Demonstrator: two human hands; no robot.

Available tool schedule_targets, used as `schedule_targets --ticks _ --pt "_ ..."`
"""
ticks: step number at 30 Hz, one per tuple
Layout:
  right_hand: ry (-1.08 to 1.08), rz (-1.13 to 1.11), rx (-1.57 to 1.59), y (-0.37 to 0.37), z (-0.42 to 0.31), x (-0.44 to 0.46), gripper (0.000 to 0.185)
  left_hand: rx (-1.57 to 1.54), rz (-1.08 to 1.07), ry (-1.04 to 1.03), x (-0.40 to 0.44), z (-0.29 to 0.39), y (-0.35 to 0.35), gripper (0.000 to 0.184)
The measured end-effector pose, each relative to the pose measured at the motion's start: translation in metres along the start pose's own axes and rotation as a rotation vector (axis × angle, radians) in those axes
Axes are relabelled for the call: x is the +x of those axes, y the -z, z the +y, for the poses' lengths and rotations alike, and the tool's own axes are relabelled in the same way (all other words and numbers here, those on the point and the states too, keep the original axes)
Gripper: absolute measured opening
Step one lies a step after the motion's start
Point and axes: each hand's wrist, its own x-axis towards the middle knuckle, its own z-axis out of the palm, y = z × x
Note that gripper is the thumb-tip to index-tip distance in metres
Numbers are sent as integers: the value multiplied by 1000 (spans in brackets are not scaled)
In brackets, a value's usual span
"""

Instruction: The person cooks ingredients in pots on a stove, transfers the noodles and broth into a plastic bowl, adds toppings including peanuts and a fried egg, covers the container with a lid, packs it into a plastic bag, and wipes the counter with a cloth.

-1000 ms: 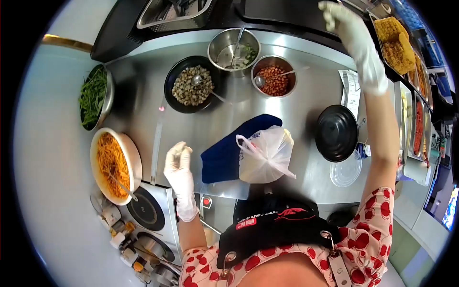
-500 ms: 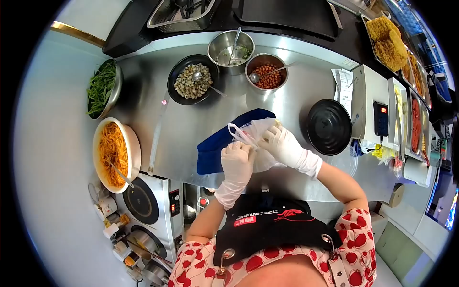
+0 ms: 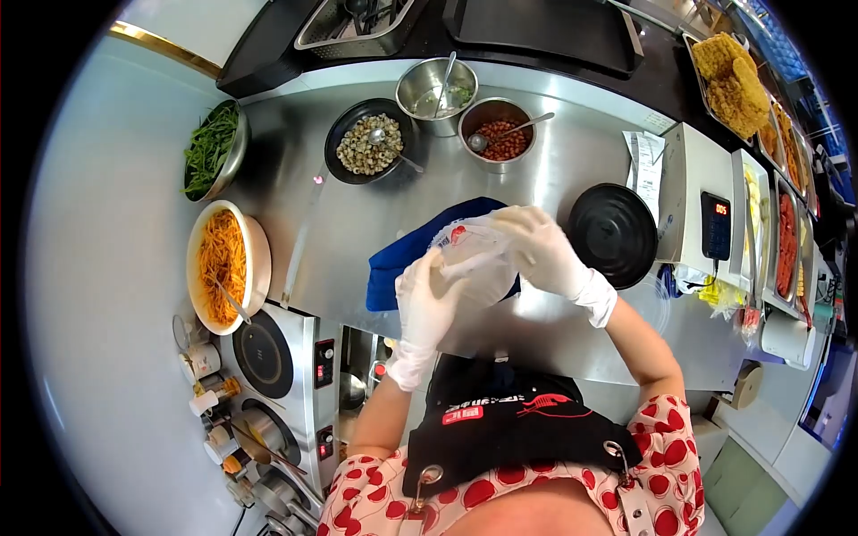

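Both of my hands wear pale gloves and hold a thin white plastic bag [image 3: 487, 272] with red and blue print near its top. My left hand [image 3: 427, 304] grips the bag's left edge, its thumb apart from the curled fingers. At the bag's upper right, my right hand [image 3: 543, 255] has its fingers closed on the plastic. The mouth of the bag looks spread between the hands. Under and behind it lies a folded dark blue cloth-like piece [image 3: 393, 281] on the steel counter. What is inside the bag, if anything, I cannot make out.
On the steel counter [image 3: 286, 116] stand a black bowl of chopped food [image 3: 362, 152], a pot of peanuts [image 3: 508, 143], a steel pot [image 3: 416, 94] and a black bowl [image 3: 617, 223]. Shredded orange food fills a white bowl [image 3: 259, 268]. A device with red digits [image 3: 717, 223] is at right.
The bag's mouth is spread wider, and its looped handle no longer stands up between my hands. My right hand has moved slightly up and right; my left hand has opened its grip a little.
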Motion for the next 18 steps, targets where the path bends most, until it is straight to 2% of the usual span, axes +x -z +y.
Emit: schedule_targets --ticks 1,4,5,8,9,12,13,16,17,18 --pt "30 -80 49 -4 -6 5 35 45 -49 34 4 4 -3 37" --pt "100 -397 -247 -9 1 8 35 182 -193 -72 11 -2 -9 24" --pt "2 -361 -166 -1 -2 12 27 152 -122 -52 12 0 -9 14" --pt "-166 -25 313 -3 14 3 21 -181 48 218 1 1 -1 11" --pt "-285 87 487 -8 19 -1 13 -249 126 264 -4 2 -2 9" --pt "-723 14 810 4 5 4 9 -329 311 333 -17 7 -13 9" --pt "-645 67 744 3 3 4 10 -395 349 343 -16 16 -13 12" --pt "-351 268 319 8 -8 10 12 -277 317 78 -7 27 0 17" --pt "-412 259 342 15 -13 13 12 -275 253 92 -5 31 7 16" --pt "-544 209 515 26 -21 18 12 -273 216 52 -3 31 15 15"
